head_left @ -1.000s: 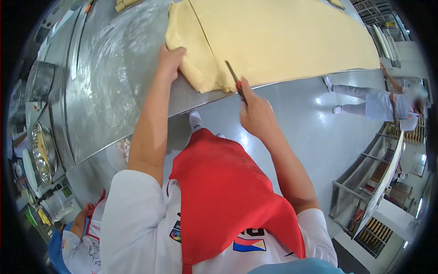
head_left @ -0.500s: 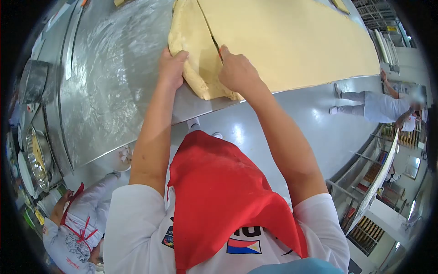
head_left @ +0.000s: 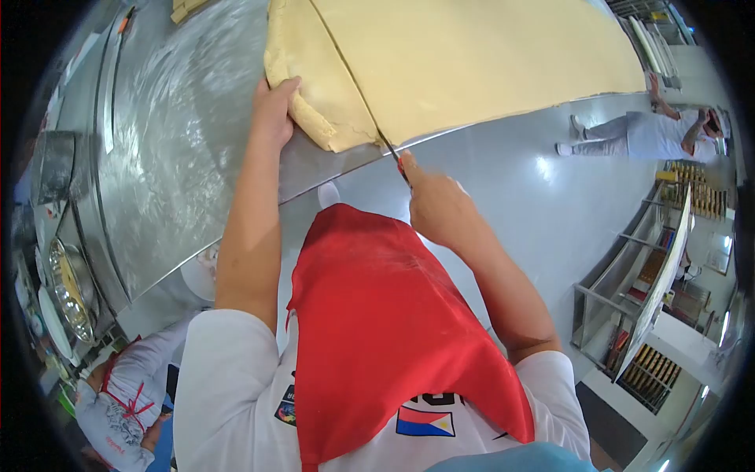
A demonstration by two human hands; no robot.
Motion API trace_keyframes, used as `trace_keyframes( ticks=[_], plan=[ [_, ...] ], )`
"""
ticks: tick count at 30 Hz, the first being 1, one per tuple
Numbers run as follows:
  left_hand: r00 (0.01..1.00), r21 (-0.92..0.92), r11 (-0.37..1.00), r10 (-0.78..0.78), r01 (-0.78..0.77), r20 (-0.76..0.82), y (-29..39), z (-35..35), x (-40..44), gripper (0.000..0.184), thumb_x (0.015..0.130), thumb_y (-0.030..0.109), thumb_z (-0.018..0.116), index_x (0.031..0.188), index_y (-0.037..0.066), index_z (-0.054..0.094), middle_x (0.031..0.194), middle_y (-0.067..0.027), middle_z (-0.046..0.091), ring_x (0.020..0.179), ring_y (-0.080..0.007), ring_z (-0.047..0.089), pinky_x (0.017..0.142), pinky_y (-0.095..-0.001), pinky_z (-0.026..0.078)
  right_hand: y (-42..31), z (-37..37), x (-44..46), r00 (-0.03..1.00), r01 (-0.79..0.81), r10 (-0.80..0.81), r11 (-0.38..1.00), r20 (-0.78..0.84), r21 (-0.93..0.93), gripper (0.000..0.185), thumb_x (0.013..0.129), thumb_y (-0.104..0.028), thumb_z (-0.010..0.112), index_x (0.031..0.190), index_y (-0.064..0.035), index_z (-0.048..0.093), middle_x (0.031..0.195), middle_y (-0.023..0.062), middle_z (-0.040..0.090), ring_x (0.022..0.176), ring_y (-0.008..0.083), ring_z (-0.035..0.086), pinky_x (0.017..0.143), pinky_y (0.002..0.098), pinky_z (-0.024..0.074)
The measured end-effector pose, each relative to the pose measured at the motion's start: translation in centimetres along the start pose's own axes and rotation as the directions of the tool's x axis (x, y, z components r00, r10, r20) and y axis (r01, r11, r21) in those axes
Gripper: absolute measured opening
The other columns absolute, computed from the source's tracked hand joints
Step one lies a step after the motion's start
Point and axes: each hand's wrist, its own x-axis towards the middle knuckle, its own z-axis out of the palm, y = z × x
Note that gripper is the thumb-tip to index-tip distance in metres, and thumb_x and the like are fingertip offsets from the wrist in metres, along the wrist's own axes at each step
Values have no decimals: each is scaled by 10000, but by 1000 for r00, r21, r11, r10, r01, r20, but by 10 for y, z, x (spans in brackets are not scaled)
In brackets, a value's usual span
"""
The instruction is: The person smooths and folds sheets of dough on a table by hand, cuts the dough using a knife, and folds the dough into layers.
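Observation:
A wide sheet of pale yellow dough [head_left: 487, 71] lies on the metal table, with a long cut line running down it. Left of that line is a strip of dough [head_left: 318, 75] with a thick, rounded outer edge. My left hand [head_left: 274, 112] grips this outer edge, thumb on top, other fingers mostly hidden. In my right hand [head_left: 442, 206] is a knife [head_left: 388, 146] with a red-orange handle, fingers wrapped round it. Its blade meets the near end of the cut at the dough's front edge, while my right hand is off the table's edge.
The metal table [head_left: 181, 149] has a shiny, smeared surface. A long blade with an orange handle [head_left: 114, 86] lies at its left. Metal bowls [head_left: 71, 287] stand further left. One co-worker [head_left: 664, 135] is at the far right, another [head_left: 130, 401] at the lower left.
My right hand has drawn the knife toward me, down to the dough's front edge, lengthening the cut line. My left hand still holds the strip's outer edge.

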Motion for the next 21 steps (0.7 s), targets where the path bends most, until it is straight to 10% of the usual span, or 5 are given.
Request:
trace_keyframes(
  ticks=[6,11,21],
  plan=[
    [992,468,875,-101,125,-76,-3,26,-68,535,846,-11,690,1334,-25,472,1219,-189,636,1004,-312,694,796,-445,617,12,-2,-25,998,13,-6,995,-65,104,635,904,-20,501,1526,9,378,832,277,665,755,477,635,693,557,491],
    [998,5,998,-70,70,6,-21,13,-52,552,824,-56,669,1334,-9,463,1226,-183,631,1046,-322,687,855,-445,611,15,14,9,959,150,-106,976,-262,156,634,913,-40,524,1525,11,366,867,269,667,786,464,638,702,554,488],
    [997,-6,999,-42,42,58,-25,7,-42,581,864,-74,587,1417,-54,409,1286,-201,599,1105,-344,672,909,-478,610,20,4,-41,999,44,-44,989,-3,140,695,866,-28,504,1545,-26,354,942,264,683,877,461,671,796,539,538]
  ],
)
